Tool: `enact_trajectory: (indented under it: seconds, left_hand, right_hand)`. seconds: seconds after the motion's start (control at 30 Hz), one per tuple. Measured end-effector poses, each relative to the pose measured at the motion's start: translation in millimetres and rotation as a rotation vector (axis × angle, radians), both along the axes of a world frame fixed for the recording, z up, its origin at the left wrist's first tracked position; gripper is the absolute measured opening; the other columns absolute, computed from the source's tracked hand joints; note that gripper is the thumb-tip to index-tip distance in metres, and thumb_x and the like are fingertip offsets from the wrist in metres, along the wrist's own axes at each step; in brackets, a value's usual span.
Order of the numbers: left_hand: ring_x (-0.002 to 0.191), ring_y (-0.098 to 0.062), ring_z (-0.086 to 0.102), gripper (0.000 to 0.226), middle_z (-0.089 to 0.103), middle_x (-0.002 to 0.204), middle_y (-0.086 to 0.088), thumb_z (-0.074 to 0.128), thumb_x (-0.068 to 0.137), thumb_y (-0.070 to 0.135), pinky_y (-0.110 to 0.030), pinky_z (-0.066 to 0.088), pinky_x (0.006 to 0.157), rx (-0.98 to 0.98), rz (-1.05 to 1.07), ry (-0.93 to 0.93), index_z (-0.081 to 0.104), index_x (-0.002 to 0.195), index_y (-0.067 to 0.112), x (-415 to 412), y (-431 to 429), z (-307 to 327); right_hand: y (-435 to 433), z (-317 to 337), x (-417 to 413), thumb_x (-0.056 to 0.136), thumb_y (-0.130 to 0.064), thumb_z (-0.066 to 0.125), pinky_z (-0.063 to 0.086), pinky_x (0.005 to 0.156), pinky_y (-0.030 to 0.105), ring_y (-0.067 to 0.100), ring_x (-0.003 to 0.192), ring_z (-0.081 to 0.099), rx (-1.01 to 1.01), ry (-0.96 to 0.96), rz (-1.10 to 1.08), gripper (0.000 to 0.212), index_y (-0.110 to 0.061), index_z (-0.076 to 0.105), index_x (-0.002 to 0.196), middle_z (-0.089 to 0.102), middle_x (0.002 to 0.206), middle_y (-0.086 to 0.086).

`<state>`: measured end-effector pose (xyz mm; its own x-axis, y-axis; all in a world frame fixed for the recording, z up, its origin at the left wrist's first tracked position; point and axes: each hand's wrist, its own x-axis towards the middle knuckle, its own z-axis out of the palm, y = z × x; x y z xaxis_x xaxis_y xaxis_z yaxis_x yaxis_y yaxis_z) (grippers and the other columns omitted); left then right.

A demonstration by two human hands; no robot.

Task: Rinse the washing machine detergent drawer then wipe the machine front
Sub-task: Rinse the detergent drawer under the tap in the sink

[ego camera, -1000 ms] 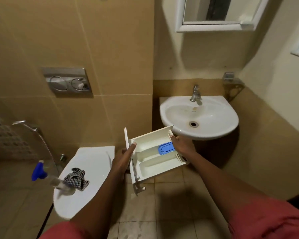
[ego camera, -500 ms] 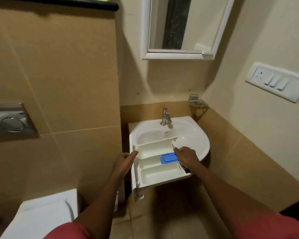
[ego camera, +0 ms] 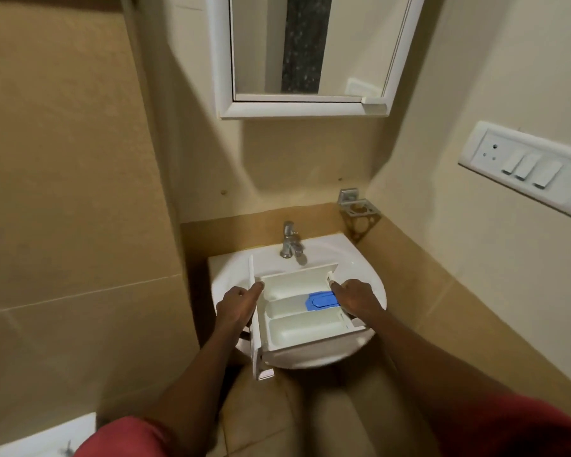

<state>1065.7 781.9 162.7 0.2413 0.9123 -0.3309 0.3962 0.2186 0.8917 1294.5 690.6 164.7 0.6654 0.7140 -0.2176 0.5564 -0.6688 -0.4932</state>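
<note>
I hold a white detergent drawer [ego camera: 297, 328] with several compartments and a blue insert [ego camera: 322, 300] over the white sink [ego camera: 363, 278]. My left hand [ego camera: 238, 306] grips its left side, by the front panel that points left. My right hand [ego camera: 355, 298] grips the right wall, thumb over the rim. The chrome tap [ego camera: 290, 240] stands just behind the drawer, with no water running from it. The washing machine is out of view.
A white-framed mirror [ego camera: 305, 54] hangs above the sink. A switch panel [ego camera: 524, 166] is on the right wall, with a metal holder [ego camera: 358, 209] in the corner. Tan tiled wall closes in on the left. A white toilet edge [ego camera: 37, 437] shows bottom left.
I have stepped toward the sink and carried the drawer forward and up. It now hangs over the basin rather than in front of it. The toilet has slid out of view.
</note>
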Motion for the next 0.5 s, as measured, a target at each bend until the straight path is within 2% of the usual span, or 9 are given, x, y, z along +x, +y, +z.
enact_trajectory:
  seconds: [0.07, 0.13, 0.23, 0.33, 0.4, 0.5]
  left_hand:
    - [0.066, -0.020, 0.055, 0.043, 0.060, 0.084, -0.009, 0.056, 0.089, 0.049, -0.028, 0.044, 0.054, -0.011, 0.005, 0.032, 0.058, 0.083, 0.007, 16.5, 15.2, 1.4]
    - [0.065, -0.021, 0.055, 0.046, 0.058, 0.079, -0.009, 0.054, 0.089, 0.052, -0.028, 0.047, 0.052, -0.013, 0.007, 0.075, 0.055, 0.077, 0.007, 39.5, 32.4, 3.4]
    - [0.065, -0.024, 0.057, 0.050, 0.057, 0.072, -0.009, 0.052, 0.090, 0.054, -0.037, 0.056, 0.069, -0.025, 0.007, 0.156, 0.053, 0.071, 0.008, 72.2, 53.0, -0.4]
    - [0.074, -0.031, 0.065, 0.050, 0.063, 0.079, -0.013, 0.056, 0.089, 0.053, -0.044, 0.060, 0.078, -0.091, 0.032, 0.193, 0.059, 0.075, 0.005, 93.6, 63.3, -15.0]
    - [0.079, -0.035, 0.068, 0.050, 0.065, 0.088, -0.016, 0.061, 0.087, 0.052, -0.047, 0.061, 0.072, -0.160, 0.077, 0.139, 0.062, 0.087, 0.002, 103.8, 68.8, -25.0]
    - [0.066, -0.030, 0.061, 0.046, 0.060, 0.080, -0.012, 0.068, 0.083, 0.047, -0.043, 0.058, 0.058, -0.209, 0.129, 0.078, 0.058, 0.093, 0.003, 115.2, 72.7, -35.7]
  right_hand:
    - [17.2, -7.9, 18.3, 0.097, -0.051, 0.039, 0.038, 0.061, 0.030, 0.019, 0.062, 0.049, -0.017, 0.016, 0.020, 0.054, -0.014, 0.041, 0.058, 0.047, 0.060, 0.002]
    - [37.9, -17.7, 41.8, 0.096, -0.052, 0.038, 0.047, 0.071, 0.031, 0.021, 0.063, 0.051, -0.024, 0.049, 0.039, 0.053, -0.015, 0.041, 0.059, 0.046, 0.061, 0.001]
    - [64.9, -37.5, 75.5, 0.094, -0.056, 0.038, 0.054, 0.086, 0.038, 0.024, 0.070, 0.056, -0.073, 0.089, 0.077, 0.051, -0.012, 0.049, 0.071, 0.052, 0.070, 0.003]
    - [83.9, -63.4, 101.8, 0.090, -0.061, 0.041, 0.054, 0.087, 0.038, 0.029, 0.087, 0.064, -0.159, 0.166, 0.096, 0.055, -0.009, 0.058, 0.095, 0.063, 0.094, 0.010]
    - [97.4, -72.7, 115.8, 0.090, -0.063, 0.038, 0.048, 0.087, 0.033, 0.029, 0.101, 0.061, -0.223, 0.158, 0.123, 0.062, -0.008, 0.060, 0.108, 0.063, 0.111, 0.013]
    - [120.8, -67.7, 127.2, 0.092, -0.060, 0.037, 0.043, 0.090, 0.036, 0.031, 0.112, 0.056, -0.258, 0.058, 0.175, 0.059, -0.011, 0.057, 0.119, 0.057, 0.122, 0.013]
